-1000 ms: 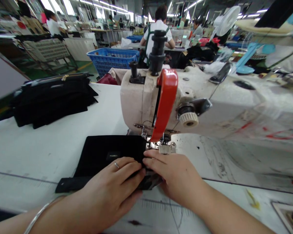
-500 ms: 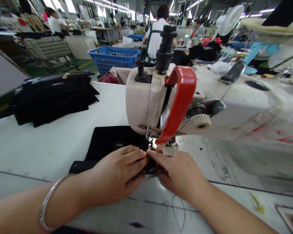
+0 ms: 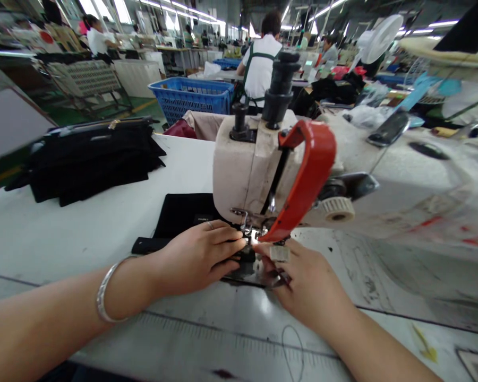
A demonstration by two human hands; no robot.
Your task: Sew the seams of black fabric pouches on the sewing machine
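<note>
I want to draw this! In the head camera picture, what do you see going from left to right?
Pile of black pieces → silver bracelet → left hand → red guard on the sewing machine → white knob.

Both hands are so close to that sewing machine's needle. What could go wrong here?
1. The fingertips of the left hand and right hand nearly meet right beside the presser foot, so a finger might slip under the needle.
2. The red guard blocks the view of the stitching point, so the black fabric piece could feed crooked unnoticed.
</note>
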